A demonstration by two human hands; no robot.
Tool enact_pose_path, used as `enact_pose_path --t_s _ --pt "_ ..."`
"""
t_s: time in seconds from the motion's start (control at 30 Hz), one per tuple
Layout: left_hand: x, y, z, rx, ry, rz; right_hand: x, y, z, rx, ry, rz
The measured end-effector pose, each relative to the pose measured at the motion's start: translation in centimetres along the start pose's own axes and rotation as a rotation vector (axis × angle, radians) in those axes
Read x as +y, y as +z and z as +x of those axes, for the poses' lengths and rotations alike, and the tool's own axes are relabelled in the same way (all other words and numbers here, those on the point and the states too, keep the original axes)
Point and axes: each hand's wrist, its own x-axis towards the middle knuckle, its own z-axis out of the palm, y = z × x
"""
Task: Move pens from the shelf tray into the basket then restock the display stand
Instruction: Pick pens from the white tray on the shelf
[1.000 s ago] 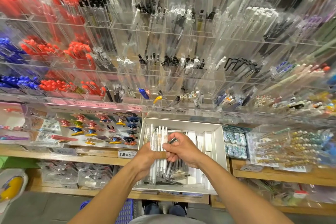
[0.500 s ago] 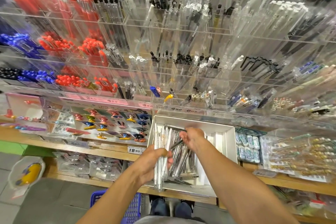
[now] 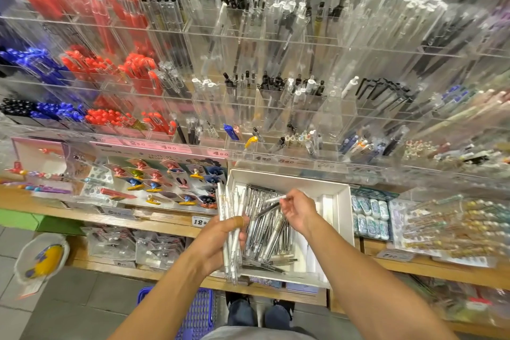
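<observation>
One white shelf tray (image 3: pixel 342 190) sits on the wooden shelf, holding a loose heap of silver-and-clear pens (image 3: pixel 271 232) too many and too overlapped to count. Two hands are in view: the left hand (image 3: pixel 220 240) grips a bundle of white pens (image 3: pixel 230 210), several at least though the exact number cannot be told, and the right hand (image 3: pixel 299 211) pinches two pens (image 3: pixel 271 203), one white and one dark. One blue basket (image 3: pixel 198 309) stands on the floor, two shoes (image 3: pixel 259 312) show beside it, and one clear acrylic display stand (image 3: pixel 276 41) carries at least three tiers of pen compartments.
</observation>
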Motion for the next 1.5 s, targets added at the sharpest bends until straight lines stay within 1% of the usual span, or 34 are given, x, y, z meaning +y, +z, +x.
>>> enact_pose_path --t_s 0.1,0.23,0.3,0.37,0.43,0.57,0.73,0.83,0.9,0.93,1.0,1.03,1.07,1.1,1.17,1.23,1.33,1.5 --pt "-0.1 0.2 -0.1 0.019 0.01 -0.057 0.1 -1.8 -2.1 -0.151 -0.06 -0.193" --pt "-0.4 0.4 0.2 0.042 0.02 -0.049 0.3 -2.7 -5.4 -0.407 -0.119 -0.318" --pt "-0.8 0.7 0.4 0.04 0.023 -0.03 0.8 -2.4 -6.8 -0.495 -0.138 -0.386" --pt "-1.2 1.2 0.3 -0.001 0.003 -0.007 1.4 -1.7 -7.8 -0.515 -0.161 -0.422" --pt "-1.4 1.6 0.1 -0.051 -0.025 0.035 2.1 -0.9 -8.3 -0.48 -0.196 -0.443" --pt "-1.7 1.7 0.2 0.015 0.005 0.113 3.1 -0.5 -8.5 -0.429 -0.2 -0.4" --pt "-1.9 1.4 0.2 0.01 0.033 0.202 3.6 -0.5 -8.6 -0.483 -0.147 -0.34" --pt "-2.0 1.3 0.2 0.006 0.09 0.286 3.2 -0.7 -8.3 -0.492 -0.13 -0.353" --pt "-1.9 1.3 0.0 0.018 0.118 0.286 2.4 -1.2 -7.6 -0.433 -0.164 -0.472" --pt "-1.9 1.2 0.1 0.045 0.108 0.261 2.1 -1.7 -6.9 -0.356 -0.2 -0.562" --pt "-1.7 0.8 0.1 0.075 0.055 0.164 1.5 -2.8 -5.2 -0.146 -0.277 -0.747" --pt "-1.5 0.6 -0.1 0.065 0.035 0.108 1.4 -3.3 -4.3 -0.057 -0.309 -0.846" --pt "-1.3 0.3 -0.2 0.047 0.025 0.058 1.4 -3.7 -3.5 -0.006 -0.331 -0.954" --pt "-1.2 -0.1 -0.1 0.031 0.024 0.019 1.5 -3.9 -2.8 0.009 -0.347 -1.065" --pt "-1.0 -0.7 -0.1 -0.004 0.029 -0.025 2.1 -3.8 -1.5 -0.016 -0.364 -1.253" --pt "-1.1 -1.2 0.0 -0.028 0.038 -0.022 2.6 -3.3 -0.6 -0.033 -0.359 -1.365" --pt "-1.4 -1.5 -0.2 -0.026 0.038 0.026 3.3 -2.9 0.0 0.016 -0.394 -1.423" --pt "-1.6 -1.7 -0.5 -0.026 0.035 0.021 3.7 -2.0 0.0 0.142 -0.428 -1.463"
